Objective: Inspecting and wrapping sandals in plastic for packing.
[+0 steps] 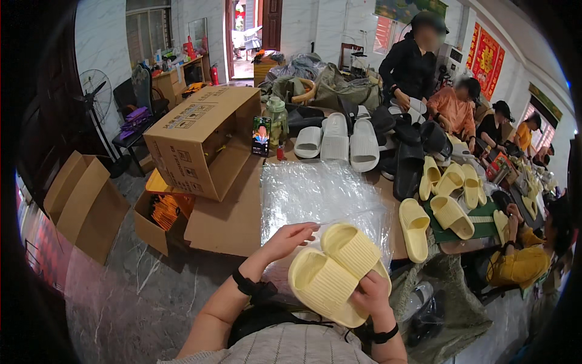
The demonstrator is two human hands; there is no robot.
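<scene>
My right hand (pixel 371 295) is closed on a pair of pale yellow slippers (pixel 324 282), held side by side above the table's near edge. Their ribbed straps face up. Its thumb and fingers grip the side of the pair, and part of the fingers is hidden behind the soles. My left hand (pixel 290 240) is just left of the slippers with its fingers stretched out. Those fingertips are at the loose edge of a clear plastic bag; whether they touch it I cannot tell. A stack of clear plastic bags (pixel 303 188) lies flat on the table beyond both hands.
An open cardboard carton (pixel 206 130) stands left, beside a phone (pixel 261 136) and a green-lidded jar (pixel 276 118). Grey slippers (pixel 334 139) and black ones (pixel 408 170) lie ahead; yellow slippers (pixel 414 230) are at right. Several people work along the table. A sack (pixel 451 303) stands below right.
</scene>
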